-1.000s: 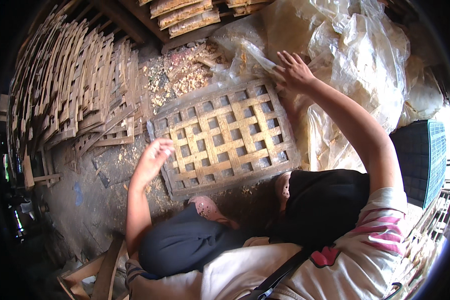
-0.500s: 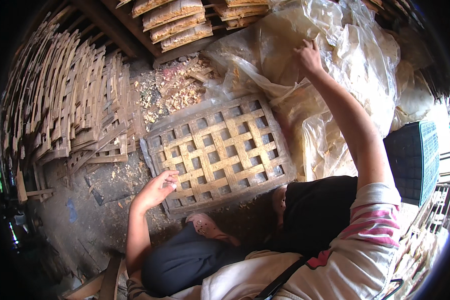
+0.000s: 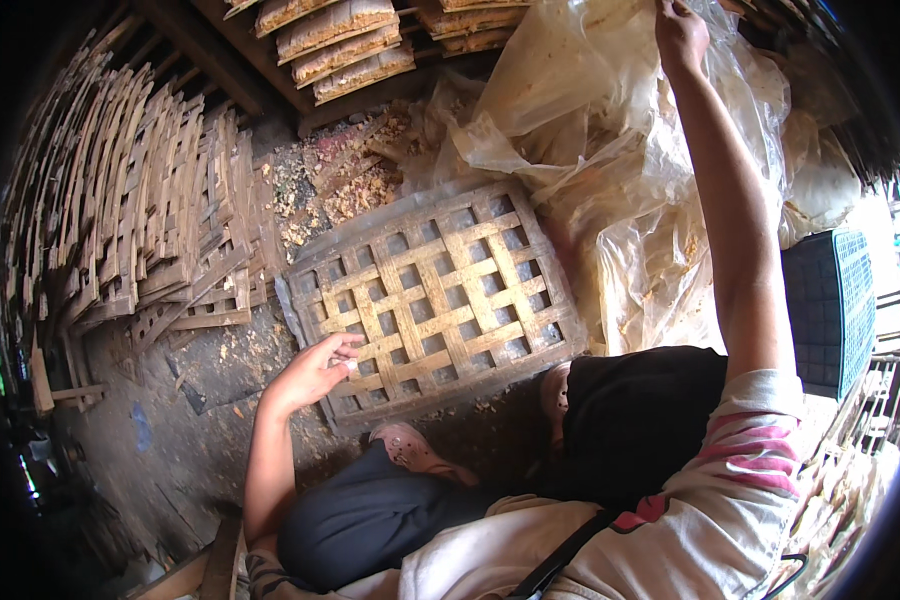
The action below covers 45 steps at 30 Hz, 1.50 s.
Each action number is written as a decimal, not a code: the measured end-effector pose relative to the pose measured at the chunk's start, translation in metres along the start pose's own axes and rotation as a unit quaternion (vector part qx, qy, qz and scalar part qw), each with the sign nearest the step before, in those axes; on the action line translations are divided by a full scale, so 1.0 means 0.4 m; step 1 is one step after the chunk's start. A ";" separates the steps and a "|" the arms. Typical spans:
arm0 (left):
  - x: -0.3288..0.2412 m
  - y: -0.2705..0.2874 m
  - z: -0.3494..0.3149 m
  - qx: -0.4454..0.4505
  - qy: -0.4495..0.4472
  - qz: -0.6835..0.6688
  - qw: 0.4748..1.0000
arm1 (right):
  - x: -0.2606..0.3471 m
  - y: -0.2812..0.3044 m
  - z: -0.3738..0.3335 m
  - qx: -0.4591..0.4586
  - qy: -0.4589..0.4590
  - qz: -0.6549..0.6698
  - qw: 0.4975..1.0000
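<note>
A woven bamboo lattice tray (image 3: pixel 425 300) with a wooden frame lies flat in front of me. Over its left edge rests my left hand (image 3: pixel 315 372), fingers loosely bent and thumb apart, holding nothing that I can see. A small white spot shows at its thumb tip. My right arm stretches far forward, and my right hand (image 3: pixel 683 38) is closed on a large clear plastic sheet (image 3: pixel 610 130). The top edge of the picture cuts off its fingertips. The sheet hangs and bunches in folds beyond and to the right of the tray.
Many lattice trays (image 3: pixel 140 200) are stacked at the left. Orange-brown slabs on racks (image 3: pixel 345 45) stand at the far side. Crumbs (image 3: pixel 355 190) litter the floor beyond the tray. A dark blue-green plastic crate (image 3: pixel 830 310) sits at my right.
My right hand has moved forward and rightward, drawing the plastic sheet up and away; the sheet's left part has pulled back from the floor. My left hand has hardly moved.
</note>
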<state>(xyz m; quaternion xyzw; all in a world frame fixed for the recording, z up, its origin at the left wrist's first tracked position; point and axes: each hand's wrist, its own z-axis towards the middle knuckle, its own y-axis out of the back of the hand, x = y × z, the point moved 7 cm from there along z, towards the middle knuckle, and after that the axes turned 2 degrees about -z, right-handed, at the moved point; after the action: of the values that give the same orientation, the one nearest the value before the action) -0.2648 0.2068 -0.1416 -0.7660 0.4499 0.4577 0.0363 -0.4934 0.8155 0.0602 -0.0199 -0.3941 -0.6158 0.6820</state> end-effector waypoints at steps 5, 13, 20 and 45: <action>-0.217 -0.029 0.062 0.047 -0.095 0.135 0.985 | 0.042 0.140 0.111 -0.129 0.075 0.092 0.984; -0.824 -0.177 0.109 -0.080 -0.415 0.280 0.862 | 0.295 0.353 0.287 -0.109 0.230 -0.158 0.954; -1.117 -0.266 0.210 -0.204 -0.559 -0.094 0.798 | 0.450 0.415 0.248 0.058 0.320 -0.193 0.926; -1.038 -0.162 0.280 -0.134 -0.637 -0.319 0.689 | 0.243 0.703 -0.108 0.515 0.084 -0.352 0.777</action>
<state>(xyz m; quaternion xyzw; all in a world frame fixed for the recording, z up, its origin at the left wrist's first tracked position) -0.3659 0.5698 0.0751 -0.3847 -0.0192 0.8519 0.3548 -0.2373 0.7810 0.2140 0.5263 -0.5730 -0.5170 0.3567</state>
